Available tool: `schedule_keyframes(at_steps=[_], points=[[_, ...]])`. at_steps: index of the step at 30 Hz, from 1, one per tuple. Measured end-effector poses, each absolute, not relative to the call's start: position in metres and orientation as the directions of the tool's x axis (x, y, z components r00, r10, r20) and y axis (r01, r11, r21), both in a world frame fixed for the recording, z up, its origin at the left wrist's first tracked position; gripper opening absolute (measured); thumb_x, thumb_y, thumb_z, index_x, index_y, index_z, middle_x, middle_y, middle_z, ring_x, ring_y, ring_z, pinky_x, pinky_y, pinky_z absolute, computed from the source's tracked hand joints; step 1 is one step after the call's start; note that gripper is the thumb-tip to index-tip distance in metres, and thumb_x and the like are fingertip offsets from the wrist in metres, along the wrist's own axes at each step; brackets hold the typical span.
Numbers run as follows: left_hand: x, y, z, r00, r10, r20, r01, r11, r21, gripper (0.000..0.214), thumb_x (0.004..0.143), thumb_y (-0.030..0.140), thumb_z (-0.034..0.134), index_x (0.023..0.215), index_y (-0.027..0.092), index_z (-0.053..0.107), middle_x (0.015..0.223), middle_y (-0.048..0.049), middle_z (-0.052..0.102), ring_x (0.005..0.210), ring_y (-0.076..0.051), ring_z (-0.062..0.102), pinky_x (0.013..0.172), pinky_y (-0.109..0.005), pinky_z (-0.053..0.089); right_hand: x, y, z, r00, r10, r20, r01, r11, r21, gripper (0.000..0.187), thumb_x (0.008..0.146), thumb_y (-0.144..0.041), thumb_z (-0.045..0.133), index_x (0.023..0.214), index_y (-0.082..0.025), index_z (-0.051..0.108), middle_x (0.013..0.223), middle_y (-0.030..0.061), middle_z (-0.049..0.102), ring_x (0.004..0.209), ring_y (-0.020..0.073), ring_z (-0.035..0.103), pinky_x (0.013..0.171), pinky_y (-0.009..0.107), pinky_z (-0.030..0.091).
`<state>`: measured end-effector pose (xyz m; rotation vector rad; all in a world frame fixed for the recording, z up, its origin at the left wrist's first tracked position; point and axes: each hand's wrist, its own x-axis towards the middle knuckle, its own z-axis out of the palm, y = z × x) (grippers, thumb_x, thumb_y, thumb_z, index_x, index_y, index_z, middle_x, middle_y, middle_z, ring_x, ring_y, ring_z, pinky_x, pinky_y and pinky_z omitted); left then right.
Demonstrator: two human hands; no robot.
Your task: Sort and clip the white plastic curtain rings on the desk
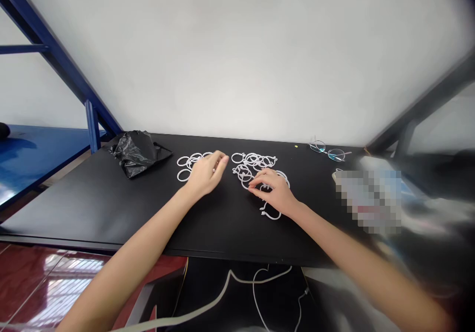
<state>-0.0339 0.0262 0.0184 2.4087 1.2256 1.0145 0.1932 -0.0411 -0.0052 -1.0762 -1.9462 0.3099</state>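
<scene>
Several white plastic rings lie on a black table in two groups. My left hand reaches over the smaller left group of rings; its fingers are bunched together at the tips, and what they hold is hidden. My right hand rests palm down on the larger right pile of rings, fingers curled and pinching at a ring near the pile's front edge. One ring lies just below that hand.
A crumpled black plastic bag sits at the table's back left. A pair of glasses lies at the back right, near a blurred-out object. White cables hang below the front edge. A blue metal frame stands left.
</scene>
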Motion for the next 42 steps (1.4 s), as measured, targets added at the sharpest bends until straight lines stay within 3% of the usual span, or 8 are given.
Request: schedule_keyframes(at_steps=[3,9,15,20,25,31,38,42], points=[[-0.017,0.01,0.012,0.49,0.805,0.333,0.468,-0.566,0.678,0.048,0.099,0.052,0.031,0.085,0.016,0.059,0.066,-0.0006,0.059,0.056,-0.012,0.053,0.058,-0.026,0.041,0.188,-0.048,-0.001,-0.199,0.7,0.686,0.495,0.676,-0.546,0.009,0.083,-0.015,0.07,0.083,-0.024,0.072,0.076,0.0023,0.071,0.076,0.0199,0.062,0.073,0.038,0.053],[0.013,-0.015,-0.002,0.608,0.775,0.172,-0.02,-0.202,0.979,0.065,0.095,0.065,0.018,0.129,0.018,0.047,0.1,-0.0083,0.061,0.063,-0.013,0.059,0.045,-0.023,0.047,0.177,-0.053,-0.001,-0.259,0.534,0.805,0.441,0.807,-0.393,0.012,0.084,-0.011,0.069,0.088,-0.022,0.07,0.077,0.0036,0.074,0.072,0.019,0.063,0.068,0.037,0.054],[0.023,-0.022,0.0,0.478,0.87,0.117,-0.047,-0.107,0.993,0.063,0.095,0.066,0.022,0.088,0.015,0.059,0.061,0.0019,0.048,0.047,-0.009,0.04,0.043,-0.021,0.033,0.172,-0.053,-0.005,-0.341,0.521,0.783,0.393,0.835,-0.384,0.018,0.086,-0.011,0.066,0.099,-0.024,0.068,0.087,0.0045,0.075,0.08,0.02,0.068,0.075,0.038,0.057],[0.016,-0.019,0.006,0.402,0.904,0.149,0.081,-0.197,0.977,0.071,0.098,0.06,0.014,0.063,0.015,0.056,0.051,0.0002,0.046,0.048,-0.011,0.04,0.049,-0.024,0.034,0.173,-0.065,-0.004,-0.036,0.666,0.745,0.384,0.698,-0.605,0.035,0.088,-0.012,0.062,0.12,-0.025,0.056,0.084,0.001,0.069,0.065,0.0139,0.066,0.064,0.03,0.058],[0.01,-0.022,0.006,0.493,0.78,0.386,0.269,-0.559,0.784,0.06,0.103,0.045,0.018,0.07,0.016,0.059,0.07,-0.0036,0.06,0.066,-0.014,0.055,0.067,-0.027,0.041,0.175,-0.069,-0.003,-0.095,0.819,0.565,0.322,0.563,-0.761,0.02,0.091,-0.023,0.061,0.111,-0.024,0.062,0.081,0.0006,0.069,0.061,0.0132,0.067,0.059,0.028,0.058],[0.006,-0.019,0.0,0.592,0.634,0.497,0.356,-0.76,0.544,0.05,0.103,0.032,0.019,0.068,0.017,0.052,0.069,-0.0022,0.052,0.059,-0.012,0.049,0.059,-0.025,0.039,0.172,-0.069,-0.004,-0.138,0.855,0.5,0.266,0.518,-0.813,0.008,0.09,-0.026,0.063,0.093,-0.021,0.069,0.08,0.0025,0.071,0.066,0.0156,0.07,0.062,0.029,0.061],[-0.007,-0.005,-0.006,0.734,0.175,0.656,0.211,-0.977,0.024,0.045,0.097,0.025,0.019,0.064,0.019,0.05,0.058,-0.0025,0.046,0.05,-0.015,0.04,0.048,-0.029,0.033,0.171,-0.074,0.001,-0.313,0.674,0.669,0.212,0.736,-0.643,0.003,0.084,-0.018,0.071,0.081,-0.02,0.071,0.074,0.0027,0.072,0.063,0.015,0.068,0.057,0.026,0.057],[-0.01,-0.004,-0.005,0.796,0.191,0.574,0.185,-0.98,0.07,0.044,0.095,0.029,0.021,0.063,0.021,0.05,0.057,-0.0035,0.045,0.05,-0.016,0.039,0.049,-0.031,0.034,0.171,-0.077,0.001,-0.352,0.628,0.694,0.202,0.775,-0.599,0.008,0.087,-0.014,0.067,0.085,-0.019,0.073,0.077,0.0038,0.073,0.064,0.0146,0.069,0.055,0.025,0.057]])
